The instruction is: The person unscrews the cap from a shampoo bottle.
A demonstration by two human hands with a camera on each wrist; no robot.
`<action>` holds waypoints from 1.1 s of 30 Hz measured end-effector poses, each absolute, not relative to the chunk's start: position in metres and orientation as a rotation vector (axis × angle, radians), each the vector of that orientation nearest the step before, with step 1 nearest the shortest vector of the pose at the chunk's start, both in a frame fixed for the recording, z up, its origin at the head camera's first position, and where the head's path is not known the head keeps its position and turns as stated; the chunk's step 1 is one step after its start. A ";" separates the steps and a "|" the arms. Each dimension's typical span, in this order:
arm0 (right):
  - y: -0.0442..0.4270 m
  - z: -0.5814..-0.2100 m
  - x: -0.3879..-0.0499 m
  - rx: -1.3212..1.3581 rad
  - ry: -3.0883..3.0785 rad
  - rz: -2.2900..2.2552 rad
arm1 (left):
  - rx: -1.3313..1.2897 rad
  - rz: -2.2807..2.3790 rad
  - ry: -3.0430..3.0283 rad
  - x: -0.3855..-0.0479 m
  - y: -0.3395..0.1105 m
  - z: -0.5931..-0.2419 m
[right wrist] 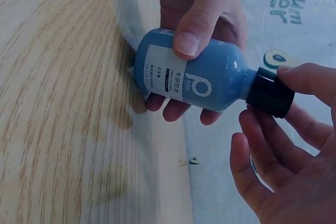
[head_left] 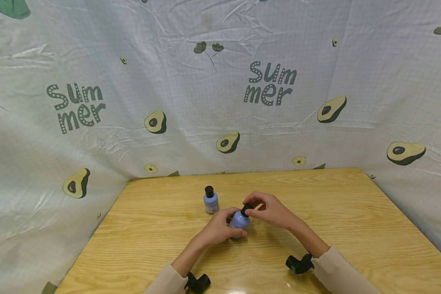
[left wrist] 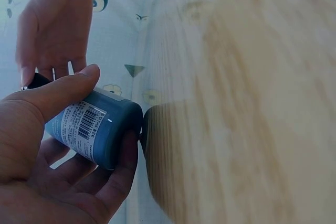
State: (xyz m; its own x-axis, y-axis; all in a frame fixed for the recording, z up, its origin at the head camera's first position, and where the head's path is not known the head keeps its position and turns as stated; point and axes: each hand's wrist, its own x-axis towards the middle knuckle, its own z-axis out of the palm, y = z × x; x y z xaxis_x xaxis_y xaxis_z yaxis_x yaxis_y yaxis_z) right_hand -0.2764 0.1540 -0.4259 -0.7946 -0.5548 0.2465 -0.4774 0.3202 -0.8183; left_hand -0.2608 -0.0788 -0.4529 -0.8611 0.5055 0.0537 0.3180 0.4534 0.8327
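Note:
My left hand point(head_left: 218, 228) grips the body of a small blue bottle point(head_left: 239, 221), its thumb on one side and fingers curled round the other. The bottle leans, with its black cap point(right wrist: 270, 93) toward my right hand point(head_left: 272, 210). In the right wrist view, the right thumb and fingers pinch that cap, which sits on the bottle's neck. A white label with printed text faces this camera. A barcode label point(left wrist: 84, 127) shows on another side in the left wrist view. Farther back and to the left, a second blue bottle point(head_left: 211, 203) with a black cap stands upright.
The wooden table point(head_left: 161, 241) spreads under both hands. Behind it hangs a pale cloth point(head_left: 191, 90) printed with avocados and lettering. Black wrist-worn devices point(head_left: 299, 264) sit below the forearms.

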 end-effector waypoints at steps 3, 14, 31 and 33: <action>0.154 -0.426 -0.277 -1.001 2.477 -1.498 | 0.715 1.371 2.500 -0.261 -0.078 -0.453; 0.154 -0.426 -0.278 -0.964 2.511 -1.499 | 0.715 1.368 2.492 -0.261 -0.079 -0.453; 0.156 -0.425 -0.278 -0.996 2.495 -1.499 | 0.700 1.369 2.503 -0.261 -0.079 -0.454; 0.156 -0.424 -0.278 -0.962 2.513 -1.490 | 0.699 1.369 2.500 -0.261 -0.079 -0.454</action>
